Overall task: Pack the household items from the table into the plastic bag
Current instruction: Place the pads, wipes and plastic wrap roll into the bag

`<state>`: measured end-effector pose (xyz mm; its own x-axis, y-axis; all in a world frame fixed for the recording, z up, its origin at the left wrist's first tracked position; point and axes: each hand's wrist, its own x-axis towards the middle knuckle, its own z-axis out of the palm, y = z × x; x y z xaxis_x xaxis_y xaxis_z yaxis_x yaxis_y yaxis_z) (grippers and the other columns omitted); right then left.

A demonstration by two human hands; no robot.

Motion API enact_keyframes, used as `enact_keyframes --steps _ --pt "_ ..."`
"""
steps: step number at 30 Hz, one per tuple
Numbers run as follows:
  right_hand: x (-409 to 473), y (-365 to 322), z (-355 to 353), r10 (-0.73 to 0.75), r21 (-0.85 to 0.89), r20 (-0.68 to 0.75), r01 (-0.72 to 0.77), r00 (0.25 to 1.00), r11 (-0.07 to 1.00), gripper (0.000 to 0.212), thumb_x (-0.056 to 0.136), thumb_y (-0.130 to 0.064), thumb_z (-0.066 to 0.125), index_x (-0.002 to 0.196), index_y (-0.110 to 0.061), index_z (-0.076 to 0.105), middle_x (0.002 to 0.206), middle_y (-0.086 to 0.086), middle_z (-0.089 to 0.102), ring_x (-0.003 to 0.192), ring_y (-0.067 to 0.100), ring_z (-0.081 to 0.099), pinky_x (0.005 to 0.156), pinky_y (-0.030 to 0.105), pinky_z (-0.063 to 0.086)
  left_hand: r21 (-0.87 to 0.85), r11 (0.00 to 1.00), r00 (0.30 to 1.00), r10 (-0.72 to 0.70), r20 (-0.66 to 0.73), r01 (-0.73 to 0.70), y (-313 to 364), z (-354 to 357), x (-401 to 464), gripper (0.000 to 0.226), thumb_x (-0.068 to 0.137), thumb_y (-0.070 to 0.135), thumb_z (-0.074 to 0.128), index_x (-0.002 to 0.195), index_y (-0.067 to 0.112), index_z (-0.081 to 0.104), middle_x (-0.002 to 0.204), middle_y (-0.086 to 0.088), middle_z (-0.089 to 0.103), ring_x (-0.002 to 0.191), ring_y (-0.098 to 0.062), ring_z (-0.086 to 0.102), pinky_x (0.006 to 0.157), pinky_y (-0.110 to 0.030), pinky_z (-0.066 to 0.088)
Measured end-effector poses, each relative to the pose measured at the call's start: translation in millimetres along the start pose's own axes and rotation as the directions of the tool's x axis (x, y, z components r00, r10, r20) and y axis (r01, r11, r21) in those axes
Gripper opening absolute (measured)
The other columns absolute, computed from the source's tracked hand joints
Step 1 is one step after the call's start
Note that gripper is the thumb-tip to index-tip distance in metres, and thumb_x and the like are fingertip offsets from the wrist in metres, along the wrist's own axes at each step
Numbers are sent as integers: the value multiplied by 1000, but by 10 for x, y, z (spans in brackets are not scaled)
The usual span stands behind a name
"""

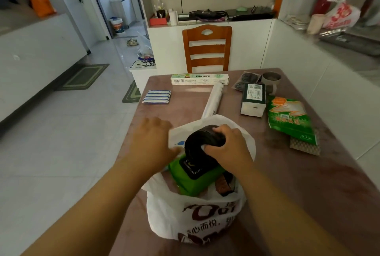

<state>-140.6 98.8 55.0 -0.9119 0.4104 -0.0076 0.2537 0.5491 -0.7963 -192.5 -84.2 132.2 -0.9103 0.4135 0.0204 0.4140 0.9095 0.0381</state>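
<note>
White bag sits low in the middle of the frame on the tabletop, its mouth wide open. Left hand pinches the bag's far rim, I think to keep it open. Right hand grips a black roll and pushes it in on top of a green pack. Higher up wait a long box, a white roll, blue cloths and a green packet.

Thin glossy plastic bag (crinkled), matt table, varnished wooden chair.

Home, dining table, chair, kitchen doorway
</note>
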Motion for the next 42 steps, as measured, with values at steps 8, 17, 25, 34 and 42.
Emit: enact_keyframes --steps 8,17,25,34,42 --pt "-103 -183 126 -104 -78 -60 99 993 992 64 65 -49 75 121 -31 49 117 -1 41 111 18 43 93 28 46 -658 615 901 -314 300 434 -207 90 -64 59 82 19 69 132 7 42 99 -17 68 74 -25 67 69 -37 57" --pt "-138 -143 505 -234 19 412 249 880 968 59 78 -63 52 134 -48 41 136 -10 44 126 13 43 108 35 36 -988 -47 962 -225 157 150 69 -295 -84 25 94 13 53 118 8 58 93 -10 69 38 -9 43 35 -22 37" --pt "291 69 -35 247 -173 387 -193 889 966 64 95 -62 12 147 -29 29 152 5 37 136 30 37 116 48 22 -970 -198 973 -152 171 139 144 -302 -124 30 99 22 44 120 5 57 88 -12 65 34 -7 37 31 -16 29" --pt "301 171 -597 364 -673 87 -215 927 707 75 92 -62 0 147 -22 31 151 7 39 137 28 37 111 54 15 -972 -210 979 -154 136 102 211 -374 74 30 97 26 46 118 11 61 86 -5 69 36 -7 33 32 -15 23" --pt "269 -73 -206 82 197 126 -106 989 975 50 99 -49 30 102 -15 66 98 3 66 95 21 61 84 31 48 -887 -413 968 -49 247 206 344 -119 153 42 98 39 36 101 10 65 83 -8 69 41 -10 48 36 -19 33"
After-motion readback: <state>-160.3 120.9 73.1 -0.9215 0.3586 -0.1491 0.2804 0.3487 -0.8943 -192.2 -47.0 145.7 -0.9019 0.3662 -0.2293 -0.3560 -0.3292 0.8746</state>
